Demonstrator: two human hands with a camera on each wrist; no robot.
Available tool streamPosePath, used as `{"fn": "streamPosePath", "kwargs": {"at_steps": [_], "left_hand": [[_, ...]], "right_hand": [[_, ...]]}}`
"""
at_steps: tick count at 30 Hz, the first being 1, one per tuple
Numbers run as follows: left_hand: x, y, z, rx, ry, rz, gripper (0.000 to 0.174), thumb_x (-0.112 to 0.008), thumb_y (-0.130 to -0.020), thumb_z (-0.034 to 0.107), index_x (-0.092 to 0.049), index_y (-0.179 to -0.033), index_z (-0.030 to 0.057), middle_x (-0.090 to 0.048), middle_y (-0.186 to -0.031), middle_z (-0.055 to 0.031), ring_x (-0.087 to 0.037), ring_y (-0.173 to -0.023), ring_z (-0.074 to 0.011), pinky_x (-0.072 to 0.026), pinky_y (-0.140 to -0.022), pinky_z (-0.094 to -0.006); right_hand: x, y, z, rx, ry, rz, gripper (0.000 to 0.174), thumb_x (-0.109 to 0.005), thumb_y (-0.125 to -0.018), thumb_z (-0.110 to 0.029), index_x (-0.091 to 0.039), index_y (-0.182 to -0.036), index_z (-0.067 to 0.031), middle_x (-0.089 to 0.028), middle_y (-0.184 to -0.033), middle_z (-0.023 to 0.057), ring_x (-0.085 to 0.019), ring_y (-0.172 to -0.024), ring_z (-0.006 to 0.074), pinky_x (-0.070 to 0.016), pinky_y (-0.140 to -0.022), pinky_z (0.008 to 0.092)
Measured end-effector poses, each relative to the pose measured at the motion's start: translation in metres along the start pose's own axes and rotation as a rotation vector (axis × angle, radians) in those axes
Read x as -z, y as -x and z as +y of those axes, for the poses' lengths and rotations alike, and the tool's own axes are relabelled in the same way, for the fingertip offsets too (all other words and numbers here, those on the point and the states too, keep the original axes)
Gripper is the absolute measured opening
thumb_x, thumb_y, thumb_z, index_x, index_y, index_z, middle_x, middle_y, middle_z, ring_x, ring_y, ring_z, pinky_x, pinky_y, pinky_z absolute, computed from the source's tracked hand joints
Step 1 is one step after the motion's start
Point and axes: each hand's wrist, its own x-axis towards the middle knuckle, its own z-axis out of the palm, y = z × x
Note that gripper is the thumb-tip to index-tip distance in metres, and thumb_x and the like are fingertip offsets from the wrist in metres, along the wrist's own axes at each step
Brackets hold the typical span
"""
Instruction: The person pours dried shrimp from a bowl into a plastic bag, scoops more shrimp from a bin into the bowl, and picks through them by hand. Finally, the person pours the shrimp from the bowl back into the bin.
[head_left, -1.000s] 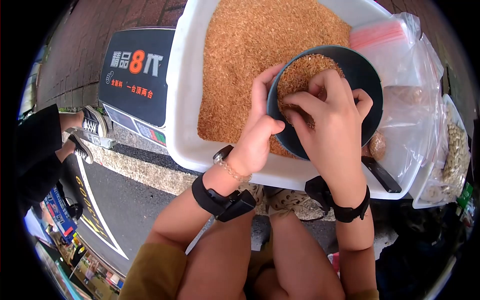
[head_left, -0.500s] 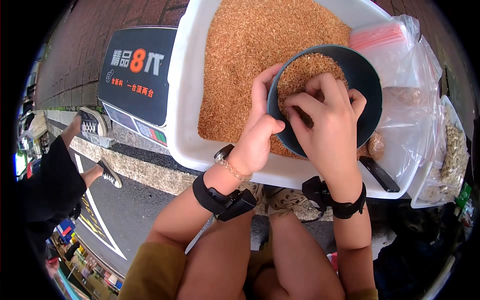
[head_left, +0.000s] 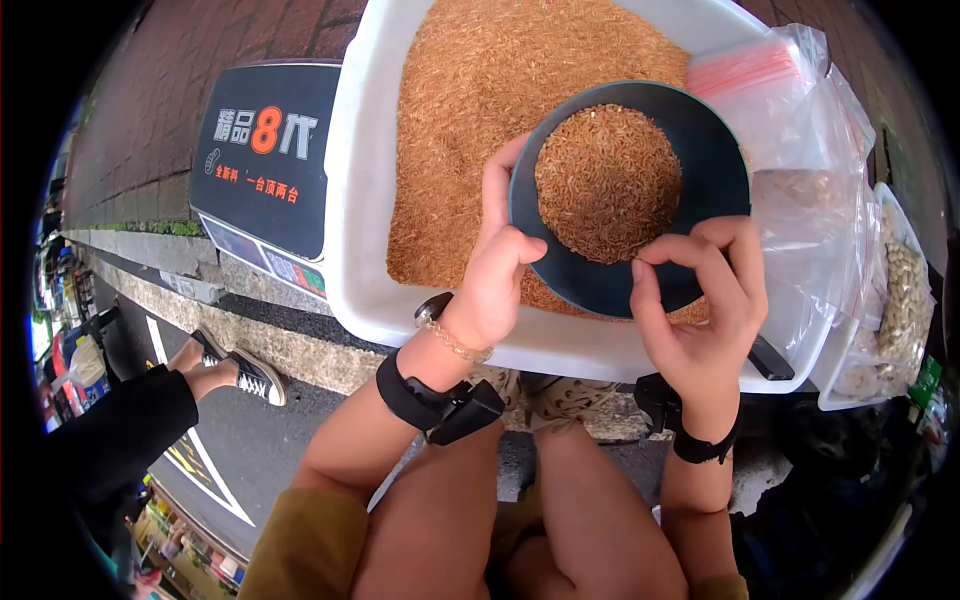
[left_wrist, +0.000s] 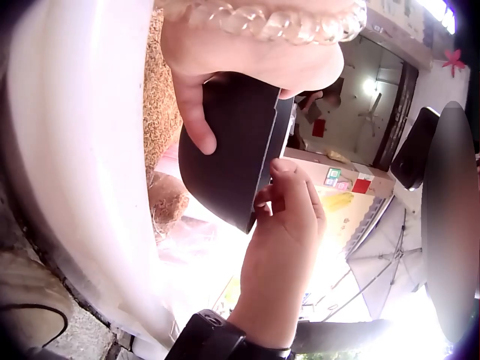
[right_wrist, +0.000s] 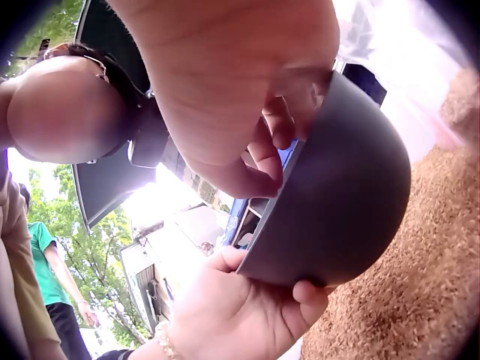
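Note:
A dark bowl (head_left: pixel 715 165) holding brown grain (head_left: pixel 608 180) is tilted above a white tub of similar grain. My left hand (head_left: pixel 497 275) grips the bowl's left side, thumb over the rim and fingers behind it; the left wrist view shows a finger along the outside of the dark bowl (left_wrist: pixel 229 142). At the bowl's near right rim, my right hand (head_left: pixel 710 300) has thumb and index fingertips together, just by the grain's lower edge. Whether a grain is between them is too small to tell. The bowl (right_wrist: pixel 345 187) hides part of these fingers in the right wrist view.
The white tub (head_left: pixel 350 190) has loose grain (head_left: pixel 480 120) inside and clear plastic bags (head_left: pixel 800 200) on its right. A black handle (head_left: pixel 770 358) lies at its near right edge. Left stands a scale box (head_left: pixel 265 160); right, a tray of pale pods (head_left: pixel 905 300). A passer-by's shoes (head_left: pixel 258 378) are at left.
My right hand has come out of the grain toward the bowl's near right rim, uncovering the grain. The bowl has shifted slightly left. The passer-by's legs have moved.

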Motion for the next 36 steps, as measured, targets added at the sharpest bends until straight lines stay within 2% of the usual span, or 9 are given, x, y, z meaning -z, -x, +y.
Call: {"fn": "streamPosePath", "kwargs": {"at_steps": [7,9,12,18,23,30,32,34,36], "left_hand": [[0.006,0.002,-0.009,-0.039,0.086,0.097,0.058,-0.035,-0.072,0.010,-0.027,-0.129,-0.0009,-0.039,-0.125,-0.0091,-0.035,-0.115,-0.0191,-0.0220,-0.099,-0.0316],[0.015,0.003,-0.017,0.021,0.270,0.222,0.040,-0.035,-0.075,0.011,-0.045,-0.112,0.0009,-0.049,-0.114,-0.0075,-0.043,-0.108,-0.0203,-0.0292,-0.095,-0.0339],[0.023,0.002,-0.018,-0.001,0.338,0.260,0.033,-0.040,-0.074,0.012,-0.049,-0.104,0.0006,-0.052,-0.109,-0.0069,-0.046,-0.104,-0.0215,-0.0331,-0.092,-0.0360],[0.037,0.002,-0.020,0.048,0.392,0.215,0.035,-0.042,-0.074,0.012,-0.048,-0.107,0.0026,-0.051,-0.112,-0.0058,-0.044,-0.108,-0.0220,-0.0312,-0.095,-0.0382],[0.031,0.001,-0.015,0.084,0.359,0.288,0.036,-0.042,-0.073,0.013,-0.048,-0.108,0.0060,-0.050,-0.112,-0.0039,-0.043,-0.108,-0.0207,-0.0320,-0.093,-0.0400],[0.033,0.001,-0.016,0.064,0.365,0.270,0.036,-0.040,-0.074,0.012,-0.048,-0.108,0.0057,-0.050,-0.112,-0.0039,-0.044,-0.107,-0.0205,-0.0321,-0.093,-0.0378],[0.025,0.000,-0.015,0.041,0.362,0.261,0.035,-0.039,-0.074,0.011,-0.048,-0.107,0.0054,-0.050,-0.111,-0.0046,-0.044,-0.106,-0.0201,-0.0317,-0.094,-0.0359],[0.019,-0.001,-0.013,0.041,0.323,0.347,0.036,-0.042,-0.071,0.012,-0.049,-0.105,0.0036,-0.052,-0.109,-0.0057,-0.046,-0.105,-0.0225,-0.0340,-0.092,-0.0389],[0.013,-0.002,-0.011,0.034,0.308,0.341,0.036,-0.042,-0.070,0.012,-0.049,-0.104,0.0036,-0.052,-0.107,-0.0053,-0.046,-0.103,-0.0221,-0.0354,-0.091,-0.0384]], "right_hand": [[0.069,0.040,0.030,-0.236,0.093,0.332,0.011,-0.063,-0.064,0.004,-0.057,-0.073,0.0006,-0.046,-0.074,0.0045,-0.044,-0.071,0.0147,-0.0356,-0.067,0.0240],[0.093,0.054,0.055,-0.301,0.153,0.468,0.008,-0.062,-0.069,0.003,-0.056,-0.074,0.0007,-0.046,-0.076,0.0030,-0.044,-0.075,0.0133,-0.0354,-0.070,0.0242],[0.122,0.079,0.085,-0.370,0.179,0.627,0.006,-0.062,-0.071,-0.001,-0.056,-0.073,-0.0013,-0.045,-0.077,0.0012,-0.039,-0.071,0.0113,-0.0336,-0.069,0.0227],[0.140,0.100,0.106,-0.475,0.563,0.376,0.010,-0.066,-0.063,-0.005,-0.060,-0.071,-0.0057,-0.044,-0.080,0.0049,-0.045,-0.079,0.0201,-0.0365,-0.076,0.0302],[0.137,0.102,0.112,-0.530,0.575,0.277,0.010,-0.065,-0.062,-0.005,-0.061,-0.072,-0.0066,-0.046,-0.082,0.0054,-0.046,-0.081,0.0217,-0.0381,-0.076,0.0324],[0.126,0.097,0.106,-0.547,0.531,0.402,0.009,-0.063,-0.068,-0.006,-0.063,-0.078,-0.0071,-0.046,-0.083,0.0055,-0.046,-0.085,0.0209,-0.0360,-0.080,0.0319],[0.110,0.083,0.090,-0.527,0.353,0.556,0.015,-0.052,-0.075,-0.003,-0.061,-0.087,-0.0041,-0.047,-0.091,0.0048,-0.045,-0.086,0.0161,-0.0346,-0.080,0.0299],[0.087,0.071,0.068,-0.507,-0.122,0.648,0.024,-0.048,-0.078,-0.004,-0.056,-0.100,-0.0015,-0.048,-0.100,0.0053,-0.045,-0.088,0.0135,-0.0354,-0.078,0.0285],[0.053,0.062,0.043,-0.596,-0.909,0.590,0.039,-0.044,-0.079,-0.006,-0.042,-0.117,0.0028,-0.047,-0.106,0.0065,-0.047,-0.089,0.0142,-0.0361,-0.081,0.0281]]}}
